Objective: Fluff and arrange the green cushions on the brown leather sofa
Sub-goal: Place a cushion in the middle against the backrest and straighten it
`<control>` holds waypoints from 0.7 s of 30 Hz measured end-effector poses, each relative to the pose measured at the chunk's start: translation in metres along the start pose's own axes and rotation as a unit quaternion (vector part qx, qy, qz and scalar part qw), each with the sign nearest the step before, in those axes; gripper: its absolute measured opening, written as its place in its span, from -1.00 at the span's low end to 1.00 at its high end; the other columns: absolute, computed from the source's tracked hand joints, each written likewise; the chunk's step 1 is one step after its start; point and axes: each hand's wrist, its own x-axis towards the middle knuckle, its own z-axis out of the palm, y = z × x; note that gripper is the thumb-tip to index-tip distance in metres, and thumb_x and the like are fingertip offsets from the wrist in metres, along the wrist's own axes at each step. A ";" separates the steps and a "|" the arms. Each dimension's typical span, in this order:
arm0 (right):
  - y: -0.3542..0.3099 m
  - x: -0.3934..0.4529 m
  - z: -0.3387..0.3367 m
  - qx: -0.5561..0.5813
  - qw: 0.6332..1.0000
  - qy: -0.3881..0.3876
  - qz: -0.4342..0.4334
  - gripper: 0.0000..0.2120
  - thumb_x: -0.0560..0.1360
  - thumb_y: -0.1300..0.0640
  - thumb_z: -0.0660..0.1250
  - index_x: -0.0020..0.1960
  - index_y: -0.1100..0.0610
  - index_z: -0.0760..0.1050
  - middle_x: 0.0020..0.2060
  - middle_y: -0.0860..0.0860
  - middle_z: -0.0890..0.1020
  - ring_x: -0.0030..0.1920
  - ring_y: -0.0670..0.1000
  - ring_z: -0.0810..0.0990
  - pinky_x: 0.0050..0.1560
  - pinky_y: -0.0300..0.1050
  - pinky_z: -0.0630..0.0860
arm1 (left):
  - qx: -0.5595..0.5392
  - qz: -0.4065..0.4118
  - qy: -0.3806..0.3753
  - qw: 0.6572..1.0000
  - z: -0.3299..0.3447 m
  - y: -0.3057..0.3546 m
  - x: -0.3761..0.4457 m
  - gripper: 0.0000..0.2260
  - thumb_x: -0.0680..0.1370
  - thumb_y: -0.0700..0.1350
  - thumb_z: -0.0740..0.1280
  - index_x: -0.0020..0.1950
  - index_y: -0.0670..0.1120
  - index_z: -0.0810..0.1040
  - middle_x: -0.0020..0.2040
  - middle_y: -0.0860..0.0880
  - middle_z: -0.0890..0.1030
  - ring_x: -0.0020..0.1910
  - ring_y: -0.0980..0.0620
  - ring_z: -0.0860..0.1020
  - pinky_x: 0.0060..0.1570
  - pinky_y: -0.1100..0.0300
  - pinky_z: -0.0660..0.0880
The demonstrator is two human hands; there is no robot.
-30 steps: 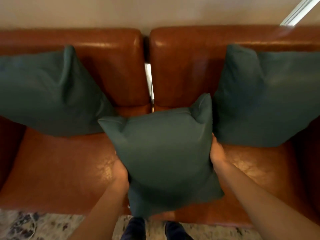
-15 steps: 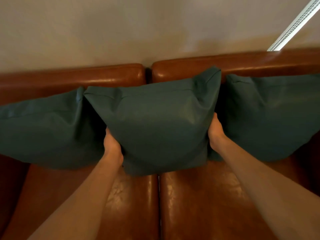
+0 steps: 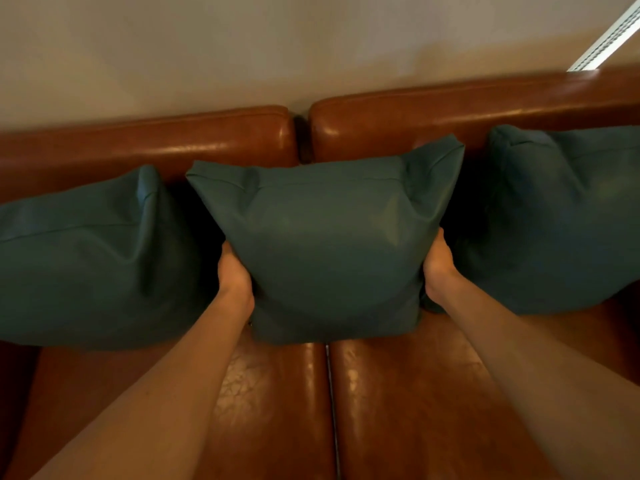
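Note:
Three green cushions line the back of the brown leather sofa (image 3: 408, 403). The middle cushion (image 3: 329, 247) stands upright on the seat over the gap between the two backrests. My left hand (image 3: 233, 271) grips its left side and my right hand (image 3: 438, 268) grips its right side; the fingers are hidden behind the fabric. The left cushion (image 3: 90, 261) leans against the left backrest, close to my left hand. The right cushion (image 3: 554, 220) leans against the right backrest, just beyond my right hand.
A plain beige wall (image 3: 242, 46) rises behind the sofa. A white slatted strip (image 3: 606, 39) runs diagonally at the top right. The seam between the two seat cushions (image 3: 330, 410) runs toward me under the middle cushion.
Both hands carried the middle cushion from the seat's front edge back to the backrests and set its bottom edge down on the seat. My view has moved closer and tilted up.

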 end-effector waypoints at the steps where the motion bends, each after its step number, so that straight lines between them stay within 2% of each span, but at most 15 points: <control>1: -0.001 0.001 0.003 0.002 1.000 0.002 0.000 -0.51 0.60 -0.20 -0.01 0.36 0.01 0.43 0.27 0.02 0.54 0.13 0.02 0.46 0.22 -0.06 0.37 | 0.000 0.000 -0.004 1.000 0.001 -0.001 0.005 -0.71 0.59 0.19 0.14 0.03 0.10 0.58 -0.05 0.07 0.62 -0.03 0.02 0.54 0.05 0.07 0.46; 6: -0.004 0.009 0.013 0.005 1.000 0.013 -0.002 -0.52 0.60 -0.21 -0.01 0.36 0.01 0.42 0.28 0.02 0.53 0.13 0.03 0.47 0.32 0.00 0.38 | 0.016 0.012 -0.018 1.000 0.005 -0.001 0.021 -0.59 0.58 0.23 0.13 0.28 0.06 0.54 0.08 0.05 0.63 0.09 0.00 0.55 0.20 0.02 0.47; 11: 0.000 0.014 0.013 0.019 0.999 0.026 -0.010 -0.54 0.61 -0.19 0.00 0.34 0.01 0.43 0.13 -0.02 0.53 0.12 0.02 0.47 0.31 -0.02 0.39 | 0.037 0.027 -0.019 0.999 0.001 -0.005 0.025 -0.63 0.57 0.22 0.13 0.21 0.10 0.57 0.07 0.05 0.62 0.09 0.00 0.54 0.20 0.03 0.46; 14: 0.005 0.016 0.010 0.009 0.999 0.042 -0.008 -0.51 0.59 -0.22 0.01 0.35 0.01 0.44 0.16 -0.02 0.55 0.18 0.04 0.48 0.36 0.03 0.37 | 0.049 0.037 0.020 0.998 -0.002 -0.009 0.026 -0.67 0.52 0.23 0.13 0.09 0.16 0.60 0.15 0.01 0.63 0.15 -0.06 0.55 0.30 -0.05 0.44; 17: 0.015 0.005 0.009 -0.003 0.997 0.075 -0.005 -0.46 0.57 -0.23 0.00 0.39 0.04 0.42 0.28 0.03 0.53 0.30 0.09 0.46 0.41 0.05 0.32 | 0.079 0.051 0.080 0.992 0.000 -0.022 0.011 -0.54 0.55 0.18 0.05 0.31 0.06 0.52 0.33 -0.08 0.53 0.31 -0.15 0.47 0.38 -0.10 0.35; 19: 0.029 -0.004 0.007 -0.013 0.996 0.090 -0.014 -0.44 0.58 -0.20 0.00 0.41 0.08 0.40 0.37 0.09 0.48 0.38 0.12 0.42 0.43 0.05 0.30 | 0.081 0.059 0.101 0.990 0.006 -0.032 -0.011 -0.53 0.61 0.13 0.02 0.42 0.00 0.43 0.42 -0.15 0.44 0.38 -0.20 0.41 0.41 -0.08 0.30; 21: 0.042 -0.016 0.001 -0.022 0.996 0.081 -0.028 -0.49 0.60 -0.12 0.02 0.41 0.14 0.39 0.38 0.13 0.47 0.39 0.16 0.41 0.42 0.07 0.30 | 0.095 0.068 0.115 0.986 0.010 -0.044 -0.033 -0.54 0.65 0.09 0.01 0.48 -0.04 0.36 0.47 -0.20 0.38 0.42 -0.23 0.36 0.42 -0.04 0.28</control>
